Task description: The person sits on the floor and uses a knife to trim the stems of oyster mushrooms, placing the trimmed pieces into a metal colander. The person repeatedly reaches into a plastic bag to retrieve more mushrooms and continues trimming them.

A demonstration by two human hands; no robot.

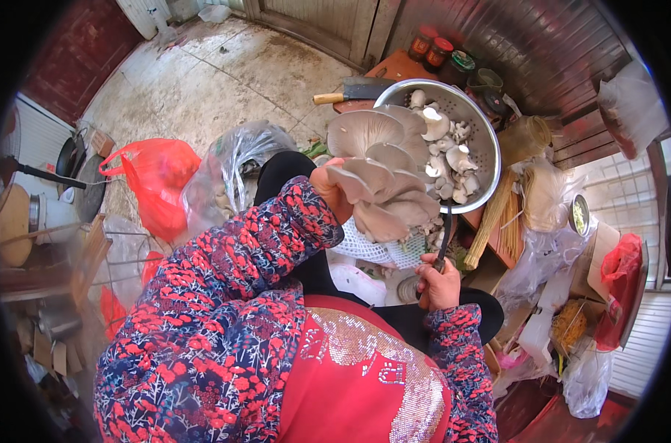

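My left hand (333,188) grips a large cluster of grey oyster mushrooms (388,171), its broad caps fanned out before me and overlapping the left part of a metal colander (486,183). Smaller oyster mushroom pieces (449,152) lie inside the colander. In my right hand (441,282) is a knife, its handle in my fist and its narrow dark blade (448,230) pointing up toward the colander's near rim. The blade is close to the mushroom stems at the cluster's right end; whether it touches them I cannot tell. White netting (368,249) is below the cluster.
A cleaver (366,90) with a wooden handle lies left of the colander on a low wooden table (393,65). Jars with red lids (430,47) stand behind. Noodle-like bundled sticks (493,219) are at right. A red plastic bag (161,183) and a clear bag (230,166) sit on the floor at left.
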